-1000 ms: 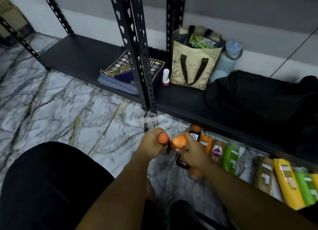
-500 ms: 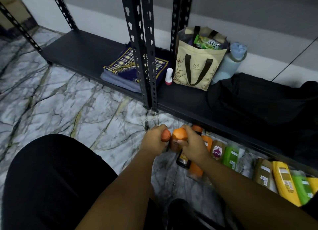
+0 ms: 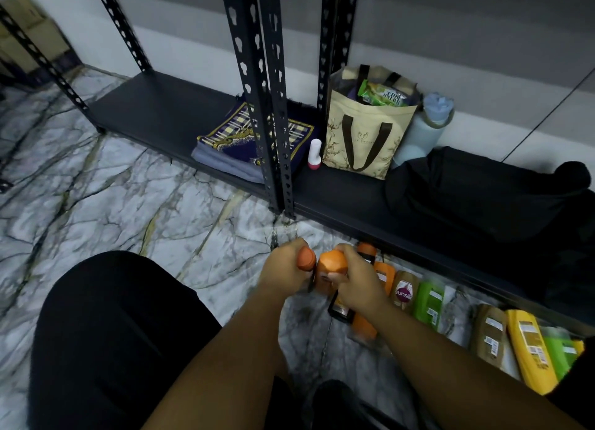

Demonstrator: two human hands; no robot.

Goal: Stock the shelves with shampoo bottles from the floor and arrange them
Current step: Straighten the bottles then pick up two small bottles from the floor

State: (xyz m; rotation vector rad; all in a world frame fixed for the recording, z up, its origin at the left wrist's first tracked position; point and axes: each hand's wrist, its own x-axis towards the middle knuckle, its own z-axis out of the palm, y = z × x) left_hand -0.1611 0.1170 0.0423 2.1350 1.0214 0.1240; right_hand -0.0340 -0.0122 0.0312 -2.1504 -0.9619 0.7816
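Orange bottle (image 3: 331,265), upright, cap end up: held in the right hand (image 3: 355,284), whose grip is curled round its top, thumb across the front. Position: just above the marble floor (image 3: 128,204), in front of the bottom shelf (image 3: 161,114), close against the neighbouring bottle; whether the two touch cannot be told.

Red-orange-capped bottle (image 3: 306,259): held in the left hand (image 3: 283,268), grip wrapped round the body, so that only the cap and a dark sliver below it show.

Row of shampoo bottles (image 3: 429,304): lying on the floor along the shelf's front edge, to the right of the hands. Colours from the hands outward: black with orange cap, orange, brown marked "sunsilk", green, brown, yellow, green.

Bottom shelf, black metal, carrying:
- folded navy and yellow patterned cloth (image 3: 238,143)
- small white bottle with pink base (image 3: 315,154), upright
- cream tote bag (image 3: 367,139), filled
- pale blue water bottle (image 3: 428,126), behind the tote
- black bag (image 3: 483,194), at the right

Perforated black uprights (image 3: 257,107): two side by side at the shelf front.

Black-clad knee (image 3: 112,333): lower left.
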